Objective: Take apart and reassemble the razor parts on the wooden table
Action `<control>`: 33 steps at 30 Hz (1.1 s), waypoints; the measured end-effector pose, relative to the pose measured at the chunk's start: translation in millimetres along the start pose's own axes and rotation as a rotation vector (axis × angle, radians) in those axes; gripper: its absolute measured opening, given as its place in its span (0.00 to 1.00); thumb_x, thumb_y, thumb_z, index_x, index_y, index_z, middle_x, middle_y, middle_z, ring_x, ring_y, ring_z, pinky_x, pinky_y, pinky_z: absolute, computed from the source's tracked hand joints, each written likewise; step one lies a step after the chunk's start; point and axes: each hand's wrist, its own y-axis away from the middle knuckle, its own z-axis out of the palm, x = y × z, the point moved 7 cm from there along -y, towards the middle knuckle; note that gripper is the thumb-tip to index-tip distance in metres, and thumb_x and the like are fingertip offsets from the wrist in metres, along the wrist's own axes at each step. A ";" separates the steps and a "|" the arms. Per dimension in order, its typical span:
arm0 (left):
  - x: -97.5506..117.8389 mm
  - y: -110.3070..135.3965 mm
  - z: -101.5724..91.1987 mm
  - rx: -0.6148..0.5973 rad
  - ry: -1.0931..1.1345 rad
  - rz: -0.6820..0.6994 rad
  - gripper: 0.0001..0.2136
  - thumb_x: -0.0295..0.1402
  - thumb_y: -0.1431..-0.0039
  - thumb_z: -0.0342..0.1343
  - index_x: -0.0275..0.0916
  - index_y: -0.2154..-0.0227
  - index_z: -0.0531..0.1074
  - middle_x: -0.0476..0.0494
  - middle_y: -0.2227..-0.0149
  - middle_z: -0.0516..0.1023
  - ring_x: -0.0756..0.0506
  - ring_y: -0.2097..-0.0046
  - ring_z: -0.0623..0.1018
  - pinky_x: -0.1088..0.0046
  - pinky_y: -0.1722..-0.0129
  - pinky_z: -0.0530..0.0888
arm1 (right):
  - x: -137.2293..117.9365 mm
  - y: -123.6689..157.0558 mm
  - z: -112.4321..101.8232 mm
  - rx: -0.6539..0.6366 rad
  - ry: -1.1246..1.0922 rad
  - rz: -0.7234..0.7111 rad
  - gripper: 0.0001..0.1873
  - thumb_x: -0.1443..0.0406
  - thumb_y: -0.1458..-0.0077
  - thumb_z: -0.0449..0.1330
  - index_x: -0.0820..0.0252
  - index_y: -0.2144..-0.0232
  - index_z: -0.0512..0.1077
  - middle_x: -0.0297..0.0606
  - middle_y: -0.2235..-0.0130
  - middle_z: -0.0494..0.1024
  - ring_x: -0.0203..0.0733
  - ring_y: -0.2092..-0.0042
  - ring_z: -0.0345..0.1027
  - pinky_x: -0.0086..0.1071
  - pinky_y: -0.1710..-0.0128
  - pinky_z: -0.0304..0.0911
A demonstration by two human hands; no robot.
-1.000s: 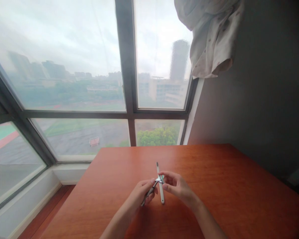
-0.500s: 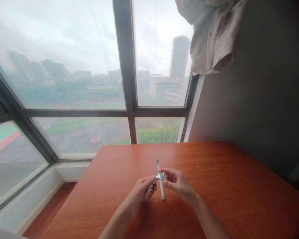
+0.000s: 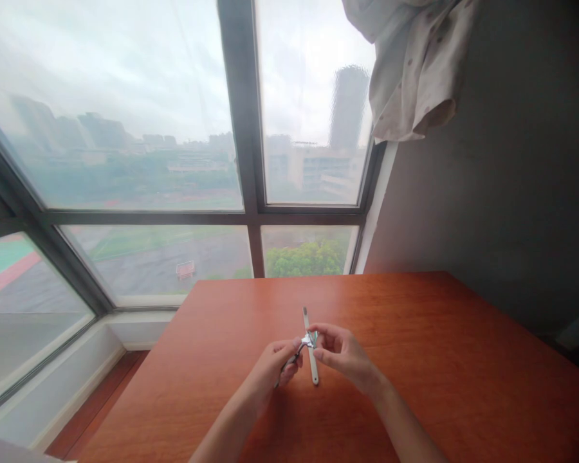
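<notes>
My left hand (image 3: 280,365) is closed round the dark, slim handle of a razor-like tool (image 3: 307,341) with a shiny metal head, which points up and to the right. My right hand (image 3: 343,355) holds thumb and forefinger at that head, closed on a small greenish part at its right side; the fingertips partly hide it. Under the head lies a long pale stick like a toothbrush (image 3: 314,371), flat on the table, with a dark far tip and a small hole at its near end. The hands cover its middle.
The reddish-brown wooden table (image 3: 212,334) spreads beneath both hands. Its far edge meets a window with grey frames (image 3: 253,215). A pale spotted curtain (image 3: 410,77) hangs at the upper right beside a grey wall (image 3: 502,167). Left of the table is a low white sill (image 3: 72,386).
Both hands keep almost the same place and grip on the tool. The whole view has shifted very slightly upward; the pale stick has not visibly moved on the table.
</notes>
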 end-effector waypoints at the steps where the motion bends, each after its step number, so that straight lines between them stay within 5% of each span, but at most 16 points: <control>1: -0.5 -0.1 -0.3 0.000 0.003 0.002 0.25 0.58 0.53 0.55 0.36 0.81 0.67 0.57 0.88 0.55 0.55 0.84 0.51 0.75 0.82 0.45 | -0.3 0.0 -0.4 0.002 0.004 0.000 0.26 0.55 0.55 0.68 0.61 0.56 0.72 0.30 0.73 0.64 0.32 0.71 0.57 0.27 0.72 0.55; 16: -8.8 -9.4 -13.6 0.095 0.090 0.024 0.25 0.57 0.50 0.54 0.35 0.80 0.69 0.56 0.89 0.57 0.55 0.85 0.55 0.78 0.84 0.50 | 1.2 -5.3 -52.3 0.286 0.402 -0.029 0.22 0.61 0.53 0.62 0.63 0.54 0.71 0.28 0.76 0.64 0.34 0.74 0.58 0.28 0.73 0.57; 28: -6.5 -8.4 -15.5 0.121 0.062 0.043 0.24 0.56 0.50 0.54 0.36 0.80 0.69 0.56 0.89 0.58 0.55 0.85 0.55 0.78 0.84 0.50 | 1.8 3.2 -58.5 0.156 0.931 -0.003 0.17 0.71 0.54 0.57 0.61 0.60 0.76 0.33 0.75 0.75 0.36 0.74 0.65 0.27 0.71 0.57; 33: -7.1 -7.3 -16.5 0.123 0.061 0.057 0.24 0.55 0.47 0.53 0.35 0.78 0.70 0.56 0.88 0.58 0.55 0.85 0.55 0.79 0.84 0.51 | 4.3 35.4 -102.0 0.139 1.076 0.166 0.20 0.74 0.56 0.55 0.60 0.59 0.76 0.32 0.77 0.75 0.36 0.74 0.65 0.25 0.74 0.52</control>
